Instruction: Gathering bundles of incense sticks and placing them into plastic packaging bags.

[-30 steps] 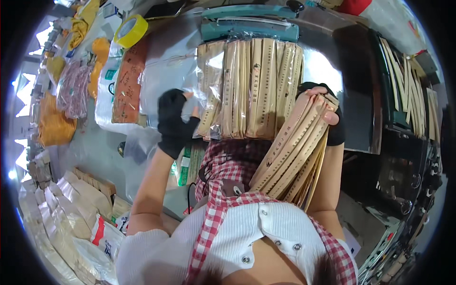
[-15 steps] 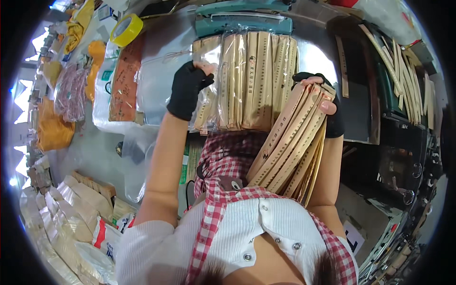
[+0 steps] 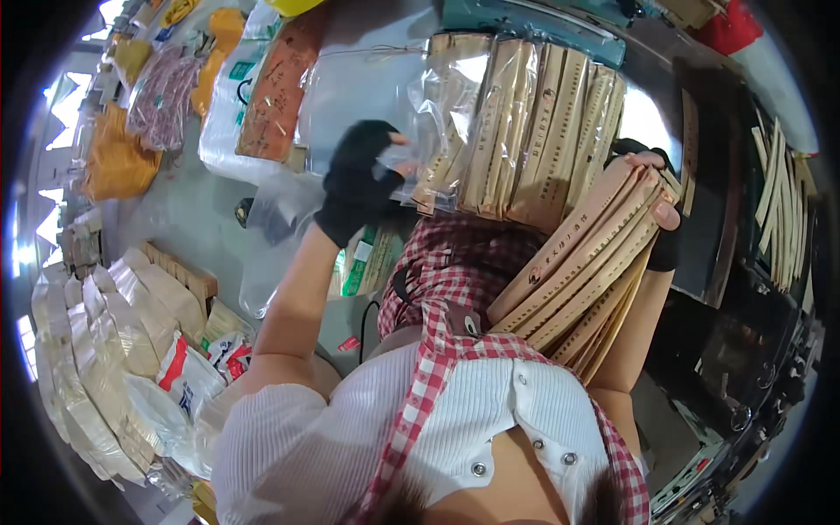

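My right hand [image 3: 667, 217] grips a thick bundle of long, narrow tan paper sleeves [image 3: 573, 254], printed along their length. Its thumb lies on the near side of their upper end; the sleeves slant down toward my chest and fan out at the bottom. My left hand [image 3: 360, 184], blurred, has thumb and fingers apart beside a clear plastic bag [image 3: 429, 131]. Both hands wear black fingerless gloves. Between them, similar sleeves [image 3: 547, 131] lie side by side in bundles under clear plastic on the table edge, above my checked apron.
A teal metal bar [image 3: 542, 35] runs behind the bundles. Loose thin wooden-looking strips [image 3: 772, 206] lie at the far right. On the left are an orange-red board [image 3: 284, 96], yellow bags [image 3: 122, 157] and a pile of pale packets [image 3: 101, 350]. Clear plastic [image 3: 271, 236] hangs off the table.
The view has shifted, so the table things sit farther right and higher. My left hand has opened and drawn away from the plastic. My right hand keeps hold of the sleeves.
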`<state>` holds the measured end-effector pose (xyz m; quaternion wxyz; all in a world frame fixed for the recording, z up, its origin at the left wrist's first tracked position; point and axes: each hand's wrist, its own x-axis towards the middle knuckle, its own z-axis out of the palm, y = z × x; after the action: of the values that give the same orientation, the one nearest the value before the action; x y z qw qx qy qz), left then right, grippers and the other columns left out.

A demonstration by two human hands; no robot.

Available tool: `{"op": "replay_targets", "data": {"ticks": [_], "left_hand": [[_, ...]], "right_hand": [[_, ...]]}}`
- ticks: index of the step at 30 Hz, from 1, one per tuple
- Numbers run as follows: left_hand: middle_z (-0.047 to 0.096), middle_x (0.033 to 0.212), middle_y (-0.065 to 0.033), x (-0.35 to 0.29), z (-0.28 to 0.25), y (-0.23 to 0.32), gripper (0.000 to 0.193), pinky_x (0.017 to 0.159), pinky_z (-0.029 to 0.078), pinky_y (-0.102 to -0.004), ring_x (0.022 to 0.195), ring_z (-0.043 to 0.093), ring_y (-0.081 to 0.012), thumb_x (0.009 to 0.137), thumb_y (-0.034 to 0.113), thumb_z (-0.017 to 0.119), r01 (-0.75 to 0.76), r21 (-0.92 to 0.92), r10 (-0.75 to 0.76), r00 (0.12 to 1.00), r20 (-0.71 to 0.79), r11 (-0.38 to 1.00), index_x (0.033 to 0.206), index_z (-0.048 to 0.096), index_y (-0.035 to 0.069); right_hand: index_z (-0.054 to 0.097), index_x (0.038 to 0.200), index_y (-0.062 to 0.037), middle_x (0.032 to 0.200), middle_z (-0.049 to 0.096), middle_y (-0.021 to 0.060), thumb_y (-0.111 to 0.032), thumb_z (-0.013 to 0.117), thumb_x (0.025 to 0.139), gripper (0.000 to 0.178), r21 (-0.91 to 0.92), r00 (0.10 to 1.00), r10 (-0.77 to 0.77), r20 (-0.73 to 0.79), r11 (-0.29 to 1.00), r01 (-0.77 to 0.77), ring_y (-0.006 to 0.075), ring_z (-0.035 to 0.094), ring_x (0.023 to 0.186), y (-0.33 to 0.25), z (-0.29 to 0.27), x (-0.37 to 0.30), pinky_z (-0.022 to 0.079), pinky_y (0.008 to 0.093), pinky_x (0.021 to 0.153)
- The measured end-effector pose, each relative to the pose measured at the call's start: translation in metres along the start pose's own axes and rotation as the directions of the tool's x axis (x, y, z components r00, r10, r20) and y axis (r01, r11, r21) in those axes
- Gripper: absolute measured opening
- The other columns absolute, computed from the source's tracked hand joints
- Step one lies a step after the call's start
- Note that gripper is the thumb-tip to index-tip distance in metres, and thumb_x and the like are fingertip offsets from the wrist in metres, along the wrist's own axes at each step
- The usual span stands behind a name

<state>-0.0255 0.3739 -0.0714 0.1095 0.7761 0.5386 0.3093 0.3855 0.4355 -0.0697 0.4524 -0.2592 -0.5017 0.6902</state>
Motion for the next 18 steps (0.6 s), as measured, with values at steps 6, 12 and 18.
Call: {"op": "replay_targets", "data": {"ticks": [6,12,18], "left_hand": [[0.050,0.124,-0.0145,-0.025,0.003,-0.069,0.057,0.101,0.035,-0.0434,0.121,0.042,-0.0354,0.062,0.023,0.082,0.159,0.258,-0.129,0.983,-0.127,0.953,0.111,0.059,0.006],[0.068,0.093,-0.0115,0.074,0.027,-0.004,0.035,0.083,0.051,-0.0324,0.089,0.066,-0.0261,0.071,-0.004,0.063,-0.015,-0.029,0.005,0.942,-0.334,0.999,0.105,0.064,0.005],[0.064,0.076,-0.0139,0.147,0.039,0.122,0.026,0.067,0.049,-0.0434,0.079,0.064,-0.0321,0.074,0.015,0.061,-0.295,-0.094,0.309,0.914,0.262,0.951,0.099,0.062,0.009]], "right_hand": [[0.053,0.115,0.0002,0.111,0.055,0.0101,-0.041,0.069,0.060,0.070,-0.031,0.997,0.000,-0.081,1.000,-0.002,0.0212,0.056,0.102,0.009,-0.015,-0.009,0.046,0.0335,0.091],[0.054,0.114,0.0015,0.111,0.055,0.0113,-0.045,0.068,0.061,0.072,-0.139,1.000,0.023,0.014,0.990,-0.020,0.0200,0.055,0.101,0.000,-0.010,-0.001,0.042,0.0331,0.093],[0.058,0.114,0.0043,0.113,0.058,0.0135,-0.040,0.072,0.067,0.066,-0.086,0.993,-0.046,0.106,0.995,0.055,0.0199,0.056,0.099,-0.014,0.032,0.017,0.042,0.0345,0.094]]}}
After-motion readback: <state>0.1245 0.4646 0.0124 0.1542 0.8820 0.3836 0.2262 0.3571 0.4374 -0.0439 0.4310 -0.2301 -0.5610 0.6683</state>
